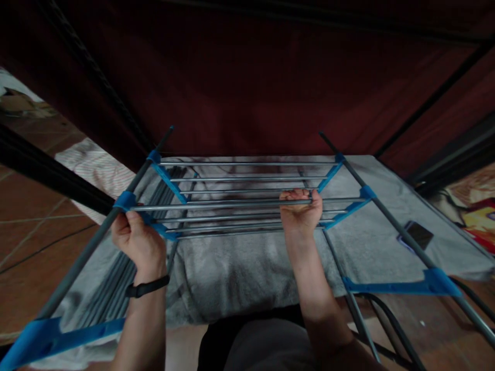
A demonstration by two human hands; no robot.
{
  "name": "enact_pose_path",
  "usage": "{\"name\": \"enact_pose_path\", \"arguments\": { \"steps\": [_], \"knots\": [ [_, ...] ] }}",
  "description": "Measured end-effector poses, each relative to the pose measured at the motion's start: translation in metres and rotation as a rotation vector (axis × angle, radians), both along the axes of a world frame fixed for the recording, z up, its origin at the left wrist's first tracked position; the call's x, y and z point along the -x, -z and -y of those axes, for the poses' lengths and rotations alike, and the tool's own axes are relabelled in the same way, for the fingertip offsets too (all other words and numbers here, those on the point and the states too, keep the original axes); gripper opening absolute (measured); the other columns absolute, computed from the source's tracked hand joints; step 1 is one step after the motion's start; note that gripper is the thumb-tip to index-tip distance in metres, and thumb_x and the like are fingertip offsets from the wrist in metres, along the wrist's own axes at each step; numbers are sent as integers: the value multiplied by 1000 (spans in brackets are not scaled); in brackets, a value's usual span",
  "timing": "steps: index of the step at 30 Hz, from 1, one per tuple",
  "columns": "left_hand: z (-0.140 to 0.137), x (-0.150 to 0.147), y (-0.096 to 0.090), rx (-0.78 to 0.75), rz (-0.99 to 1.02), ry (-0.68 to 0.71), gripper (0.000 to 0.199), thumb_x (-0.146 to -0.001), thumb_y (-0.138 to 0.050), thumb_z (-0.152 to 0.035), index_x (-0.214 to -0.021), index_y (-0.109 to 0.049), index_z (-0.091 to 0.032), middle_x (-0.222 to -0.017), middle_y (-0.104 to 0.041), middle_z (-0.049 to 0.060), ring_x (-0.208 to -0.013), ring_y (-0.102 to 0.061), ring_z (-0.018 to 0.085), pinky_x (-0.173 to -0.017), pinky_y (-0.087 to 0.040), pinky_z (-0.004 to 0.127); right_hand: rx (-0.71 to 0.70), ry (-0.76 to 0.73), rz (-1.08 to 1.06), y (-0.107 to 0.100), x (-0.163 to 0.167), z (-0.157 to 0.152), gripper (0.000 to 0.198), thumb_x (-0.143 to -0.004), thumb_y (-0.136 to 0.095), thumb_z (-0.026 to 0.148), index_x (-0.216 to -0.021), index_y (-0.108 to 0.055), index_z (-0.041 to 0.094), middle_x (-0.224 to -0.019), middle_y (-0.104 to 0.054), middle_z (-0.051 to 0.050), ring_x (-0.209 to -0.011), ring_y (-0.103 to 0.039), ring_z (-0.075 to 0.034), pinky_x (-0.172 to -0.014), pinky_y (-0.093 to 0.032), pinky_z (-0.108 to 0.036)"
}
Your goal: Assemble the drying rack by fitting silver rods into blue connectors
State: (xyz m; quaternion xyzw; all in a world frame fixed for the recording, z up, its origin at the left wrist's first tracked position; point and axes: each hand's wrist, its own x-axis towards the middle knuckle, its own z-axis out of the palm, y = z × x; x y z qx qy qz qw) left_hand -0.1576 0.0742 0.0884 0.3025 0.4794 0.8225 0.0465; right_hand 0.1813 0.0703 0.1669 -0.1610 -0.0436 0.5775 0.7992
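A frame of grey metal tubes with blue plastic connectors, like a shelf rack (232, 204), stands before me. My right hand (303, 211) has its fingers wrapped round the nearest upper crossbar, right of its middle. On the left, my left hand (139, 234) is closed at the same bar's end, just under a blue connector (126, 200) on the left side pole (81, 268); its fingertips are partly hidden. The right side pole (402, 229) passes through another blue connector (367, 192). Closer to me, one blue bracket (406, 287) has no crossbars on it.
Several loose grey tubes (110, 288) lie at left on a grey blanket (232, 278). A phone (417, 235) rests at right. Dark red fabric (247, 103) hangs behind the rack. A black curved metal frame (390, 319) is at lower right, above the tiled floor (460, 330).
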Motion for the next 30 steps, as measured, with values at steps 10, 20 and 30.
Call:
{"name": "enact_pose_path", "arguments": {
  "steps": [10, 20, 30],
  "knots": [
    [-4, -5, -7, -38, -45, 24, 30, -77, -69, -45, -94, -59, -22, -97, -69, -1, -100, -66, 18, -112, -46, 41, -117, 65, 116, 8, 0, -12, 58, -105, -44, 33, -57, -13, 23, -46, -13, 10, -39, -8, -9, -39, -22, -22],
    [-8, -3, -6, -114, 9, 50, 36, -73, -76, -45, -95, -57, -23, -92, -68, -2, -94, -67, 19, -107, -50, 43, -89, 53, 62, 5, 1, -12, 56, -107, -36, 31, -57, -13, 23, -47, -12, 10, -40, -7, -9, -39, -21, -22],
    [-16, 4, 4, -160, -20, -17, 39, -70, -76, -45, -93, -51, -24, -97, -66, -2, -102, -66, 18, -112, -47, 43, 41, 51, 91, -5, 0, -12, 57, -106, -45, 34, -60, -13, 23, -51, -12, 10, -44, -8, -10, -40, -20, -21]
  ]
}}
